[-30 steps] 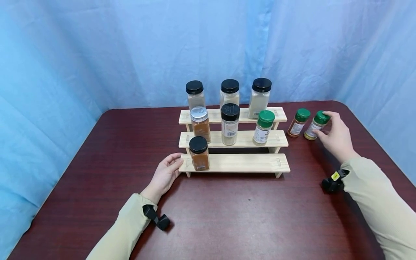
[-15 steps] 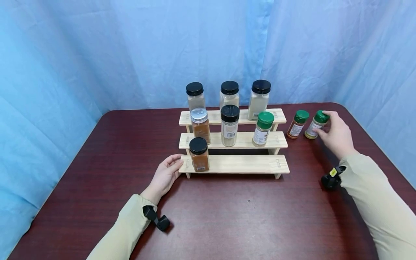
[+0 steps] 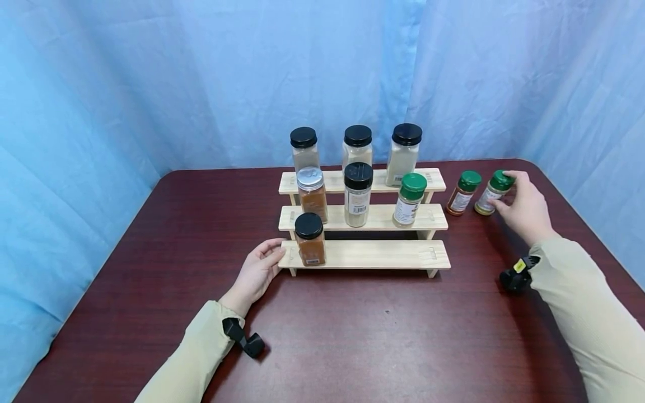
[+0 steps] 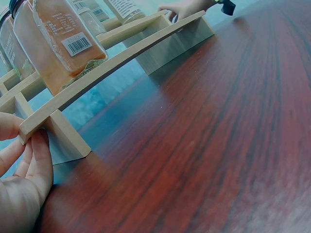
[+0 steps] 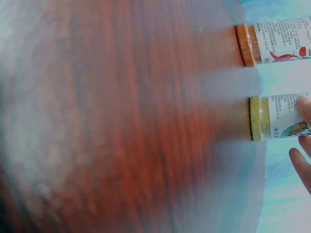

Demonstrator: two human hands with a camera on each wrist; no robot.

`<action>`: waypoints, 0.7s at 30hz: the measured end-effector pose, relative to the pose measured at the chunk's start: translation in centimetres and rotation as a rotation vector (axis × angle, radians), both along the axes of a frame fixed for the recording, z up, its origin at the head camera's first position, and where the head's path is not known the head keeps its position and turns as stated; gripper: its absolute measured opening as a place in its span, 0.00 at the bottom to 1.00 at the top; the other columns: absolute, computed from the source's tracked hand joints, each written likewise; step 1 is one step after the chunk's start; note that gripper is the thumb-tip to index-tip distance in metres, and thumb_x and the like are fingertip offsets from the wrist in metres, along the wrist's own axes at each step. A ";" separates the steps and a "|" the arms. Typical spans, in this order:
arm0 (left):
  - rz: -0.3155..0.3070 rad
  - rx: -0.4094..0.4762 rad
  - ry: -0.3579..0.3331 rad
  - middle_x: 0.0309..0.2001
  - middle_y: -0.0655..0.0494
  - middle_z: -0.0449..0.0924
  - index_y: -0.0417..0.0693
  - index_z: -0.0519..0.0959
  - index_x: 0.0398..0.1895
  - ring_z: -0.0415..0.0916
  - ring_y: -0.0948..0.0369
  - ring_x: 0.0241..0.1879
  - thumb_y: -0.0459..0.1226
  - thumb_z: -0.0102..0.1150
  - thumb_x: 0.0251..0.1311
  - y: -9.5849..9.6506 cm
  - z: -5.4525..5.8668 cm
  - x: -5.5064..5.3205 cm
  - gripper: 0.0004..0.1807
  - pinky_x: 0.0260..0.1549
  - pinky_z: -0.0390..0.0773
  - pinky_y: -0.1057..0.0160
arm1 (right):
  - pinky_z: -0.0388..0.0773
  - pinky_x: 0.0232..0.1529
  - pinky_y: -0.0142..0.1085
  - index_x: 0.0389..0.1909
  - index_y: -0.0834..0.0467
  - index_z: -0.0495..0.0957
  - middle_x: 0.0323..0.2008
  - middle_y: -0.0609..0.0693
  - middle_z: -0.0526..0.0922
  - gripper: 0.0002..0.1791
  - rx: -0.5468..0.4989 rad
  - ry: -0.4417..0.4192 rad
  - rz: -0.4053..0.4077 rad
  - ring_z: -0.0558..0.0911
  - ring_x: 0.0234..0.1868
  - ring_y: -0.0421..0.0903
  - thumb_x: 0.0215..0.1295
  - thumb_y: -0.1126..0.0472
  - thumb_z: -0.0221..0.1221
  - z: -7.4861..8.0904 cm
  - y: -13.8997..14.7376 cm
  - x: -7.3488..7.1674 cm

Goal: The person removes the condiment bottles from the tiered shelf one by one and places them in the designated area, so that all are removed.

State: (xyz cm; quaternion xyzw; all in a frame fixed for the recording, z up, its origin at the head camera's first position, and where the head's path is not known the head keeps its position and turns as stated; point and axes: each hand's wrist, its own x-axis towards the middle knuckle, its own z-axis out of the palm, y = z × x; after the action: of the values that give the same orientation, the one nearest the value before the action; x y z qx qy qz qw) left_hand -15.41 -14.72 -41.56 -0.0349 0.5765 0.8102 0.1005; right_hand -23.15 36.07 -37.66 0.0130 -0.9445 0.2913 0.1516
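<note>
One hand on the wooden rack (image 3: 373,256), the other on the yellow jar (image 3: 486,202).
In the head view, the rack stands on a glossy dark-red table (image 3: 353,341) with rounded far corners, blue curtains (image 3: 282,67) hanging behind it and to both sides; the left hand (image 3: 253,275) pinches its lowest shelf's left end, while the right hand (image 3: 526,210), right of the rack, clasps the green-capped yellow jar, a red jar (image 3: 461,200) standing between that and the rack. In the left wrist view, streaked wood grain spreads before the rack. In the right wrist view, the grain blurs and a thumb touches the yellow jar's label.
</note>
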 end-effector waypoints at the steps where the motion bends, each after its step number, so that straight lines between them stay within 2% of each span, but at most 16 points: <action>1: 0.001 -0.001 0.000 0.37 0.60 0.76 0.33 0.64 0.56 0.77 0.68 0.37 0.25 0.42 0.68 0.0 0.0 0.0 0.14 0.38 0.78 0.73 | 0.70 0.47 0.64 0.68 0.63 0.50 0.53 0.73 0.67 0.36 0.001 -0.001 0.001 0.72 0.50 0.69 0.63 0.69 0.58 0.0 0.0 0.0; 8: 0.005 -0.008 -0.012 0.38 0.60 0.76 0.31 0.62 0.57 0.77 0.69 0.38 0.25 0.42 0.68 0.0 0.1 0.0 0.16 0.38 0.78 0.73 | 0.62 0.51 0.63 0.68 0.67 0.53 0.54 0.72 0.64 0.37 0.033 0.031 0.013 0.64 0.54 0.68 0.61 0.68 0.60 -0.1 0.3 -0.1; 15: 0.008 0.008 -0.004 0.37 0.59 0.75 0.32 0.63 0.56 0.77 0.68 0.37 0.24 0.42 0.68 0.1 0.1 -0.1 0.15 0.37 0.78 0.73 | 0.63 0.50 0.62 0.63 0.69 0.59 0.52 0.71 0.65 0.36 0.011 0.081 0.068 0.65 0.54 0.69 0.58 0.65 0.65 0.9 0.9 0.3; 18: 0.008 0.014 -0.004 0.37 0.59 0.75 0.32 0.63 0.57 0.77 0.68 0.36 0.24 0.42 0.68 0.2 0.1 -0.1 0.15 0.37 0.78 0.73 | 0.70 0.51 0.47 0.65 0.66 0.59 0.54 0.70 0.66 0.37 -0.027 0.081 0.048 0.67 0.54 0.66 0.59 0.61 0.64 1.2 1.2 0.7; 21: 0.007 0.013 -0.003 0.37 0.59 0.75 0.31 0.62 0.57 0.77 0.68 0.36 0.24 0.41 0.68 0.1 0.1 0.0 0.16 0.37 0.78 0.73 | 0.69 0.47 0.25 0.67 0.63 0.58 0.56 0.66 0.65 0.38 -0.087 0.077 0.006 0.71 0.51 0.49 0.59 0.57 0.64 1.5 1.4 1.3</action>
State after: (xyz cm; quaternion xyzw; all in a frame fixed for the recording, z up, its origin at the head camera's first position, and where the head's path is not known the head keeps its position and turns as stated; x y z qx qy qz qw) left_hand -15.43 -14.61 -41.46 -0.0375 0.5711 0.8141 0.0989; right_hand -21.88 37.43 -36.18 0.0204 -0.9243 0.3320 0.1871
